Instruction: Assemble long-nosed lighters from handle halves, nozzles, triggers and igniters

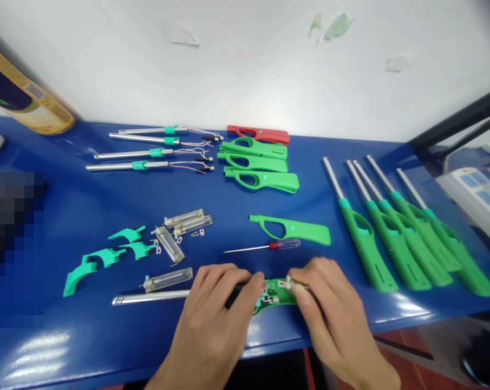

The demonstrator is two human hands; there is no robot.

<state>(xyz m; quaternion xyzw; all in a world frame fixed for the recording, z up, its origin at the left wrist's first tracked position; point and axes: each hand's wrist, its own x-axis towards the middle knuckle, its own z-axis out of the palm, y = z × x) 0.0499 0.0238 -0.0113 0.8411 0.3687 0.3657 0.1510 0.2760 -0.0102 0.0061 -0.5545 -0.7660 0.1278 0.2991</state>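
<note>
Green plastic, lying open near the front edge of the worktop (106, 346): a lighter handle (286, 297), between both hands. With the left hand (216, 309), fingers bent over the handle and metal tube (151, 297), exact grip hidden. With the right hand (334, 306), pinching apparently a clear fuel tank (291, 284). Probably fitting the tank; next, line up and press in, sparing the white wires (270, 297).

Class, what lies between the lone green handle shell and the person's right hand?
In the head view, a screwdriver lies there, between the green handle shell and the right hand.
</note>
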